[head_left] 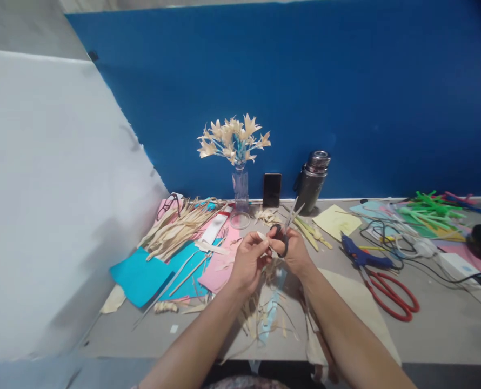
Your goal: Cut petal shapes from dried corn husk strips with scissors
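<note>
Over the middle of the table, my left hand (248,261) pinches a small pale piece of dried husk (261,236). Close beside it is my right hand (296,253), closed on a pair of black-handled scissors (291,216). Their blades point up and away from me, slightly parted. The fingertips of both hands meet near the husk piece, so part of it is hidden. Below my hands, husk scraps (260,319) litter the table. A clear vase (240,189) of pale husk flowers (234,135) with blue stems stands beyond my hands.
To the left, dried husks (184,221) lie on pink and blue sheets (143,275). A steel flask (312,183) and an upright phone (272,189) stand by the blue panel. At right are a blue glue gun (364,254), red-handled scissors (392,294), cables and green pipe cleaners (433,210).
</note>
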The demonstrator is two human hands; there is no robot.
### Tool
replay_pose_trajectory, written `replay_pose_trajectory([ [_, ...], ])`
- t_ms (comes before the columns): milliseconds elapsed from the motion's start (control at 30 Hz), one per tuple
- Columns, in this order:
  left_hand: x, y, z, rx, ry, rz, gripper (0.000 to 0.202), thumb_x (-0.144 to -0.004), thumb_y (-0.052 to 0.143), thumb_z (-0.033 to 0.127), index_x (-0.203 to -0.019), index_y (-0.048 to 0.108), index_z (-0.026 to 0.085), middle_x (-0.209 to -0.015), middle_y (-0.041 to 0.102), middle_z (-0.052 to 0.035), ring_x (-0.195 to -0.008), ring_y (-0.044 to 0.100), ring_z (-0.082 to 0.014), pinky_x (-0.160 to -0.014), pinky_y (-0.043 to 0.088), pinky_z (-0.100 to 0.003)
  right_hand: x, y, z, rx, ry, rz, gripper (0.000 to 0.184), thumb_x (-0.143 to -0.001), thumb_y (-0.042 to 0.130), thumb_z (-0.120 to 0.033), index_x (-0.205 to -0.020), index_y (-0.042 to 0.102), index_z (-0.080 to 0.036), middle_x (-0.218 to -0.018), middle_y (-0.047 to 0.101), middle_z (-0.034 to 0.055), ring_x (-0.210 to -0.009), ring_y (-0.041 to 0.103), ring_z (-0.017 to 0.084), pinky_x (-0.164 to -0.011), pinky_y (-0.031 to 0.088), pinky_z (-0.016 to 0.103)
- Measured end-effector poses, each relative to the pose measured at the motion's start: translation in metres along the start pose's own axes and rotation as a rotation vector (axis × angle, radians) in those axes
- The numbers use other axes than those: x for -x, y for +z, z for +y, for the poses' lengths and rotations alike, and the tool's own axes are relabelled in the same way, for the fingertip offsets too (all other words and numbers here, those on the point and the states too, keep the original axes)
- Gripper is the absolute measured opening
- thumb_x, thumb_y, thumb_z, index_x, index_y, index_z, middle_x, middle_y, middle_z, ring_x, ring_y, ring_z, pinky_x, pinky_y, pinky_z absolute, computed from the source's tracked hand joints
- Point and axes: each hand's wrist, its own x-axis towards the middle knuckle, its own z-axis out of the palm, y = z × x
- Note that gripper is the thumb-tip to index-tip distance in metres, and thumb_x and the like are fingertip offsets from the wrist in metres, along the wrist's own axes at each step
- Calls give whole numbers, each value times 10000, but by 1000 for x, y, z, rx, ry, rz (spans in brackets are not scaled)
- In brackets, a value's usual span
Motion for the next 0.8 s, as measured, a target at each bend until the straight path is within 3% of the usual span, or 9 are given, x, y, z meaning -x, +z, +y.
replay_pose_trajectory([
  [133,-3,0,4,1,28,31,283,-676,784,234,-717,515,156,-690,544,34,-624,525,-70,-538,394,-184,-2,-3,-1,57,-19,32,230,-640,774,-268,-765,610,-168,-609,585,-32,-545,532,121,-550,434,240],
  [267,3,-2,7,21,22,46,276,-679,772,224,-719,507,156,-730,603,7,-658,578,-91,-553,415,-193,-10,-10,-2,69,-61,73,223,-619,778,-241,-766,631,-159,-599,562,-40,-527,469,96,-517,375,220],
  [500,20,-5,-2,22,-142,19,319,-603,814,160,-818,579,137,-678,635,-7,-592,599,-97,-534,446,-186,-60,-17,7,-2,-85,147,194,-680,670,-320,-638,552,-173,-475,420,-73,-409,327,66,-406,264,207],
  [600,26,-4,-9,16,-252,-1,268,-630,808,183,-788,602,116,-684,636,-23,-605,609,-98,-557,474,-187,-79,-14,7,-13,-82,205,227,-662,682,-355,-670,537,-180,-504,450,-72,-394,309,57,-383,246,204],
  [800,23,-7,-10,13,-341,-54,243,-692,785,243,-776,583,138,-758,656,-45,-691,649,-141,-594,506,-223,-83,-35,-35,35,-90,226,278,-644,737,-386,-743,582,-178,-632,584,-33,-427,366,53,-396,270,198],
])
